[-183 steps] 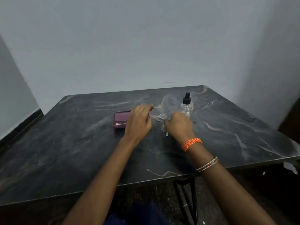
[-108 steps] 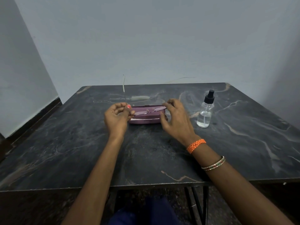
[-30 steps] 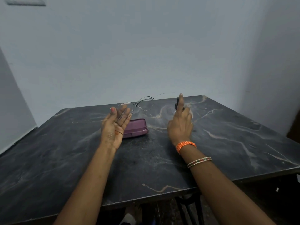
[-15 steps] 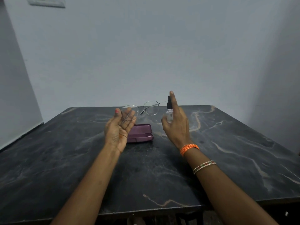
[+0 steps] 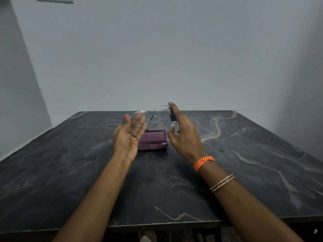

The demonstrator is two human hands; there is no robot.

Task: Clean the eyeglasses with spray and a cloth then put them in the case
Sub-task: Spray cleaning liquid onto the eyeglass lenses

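Observation:
My left hand (image 5: 128, 137) is raised palm-up above the table and holds thin wire-framed eyeglasses (image 5: 152, 115) at their left lens, between thumb and fingers. The glasses stick out to the right, lenses facing me. My right hand (image 5: 183, 133) grips a small clear spray bottle (image 5: 173, 125) with a black nozzle, index finger lying over the nozzle top, right beside the right lens. A closed purple glasses case (image 5: 153, 139) lies on the table behind and between both hands. No cloth shows.
The dark marble-patterned table (image 5: 244, 163) stretches wide around the hands, its front edge near my body. Pale walls close it in behind and at the left. A white wall plate (image 5: 54, 0) is at the top left.
Over the last second my right hand lifted the spray bottle from the table up beside the glasses. Earlier, both hands worked at the case and the glasses came out; the case lies closed.

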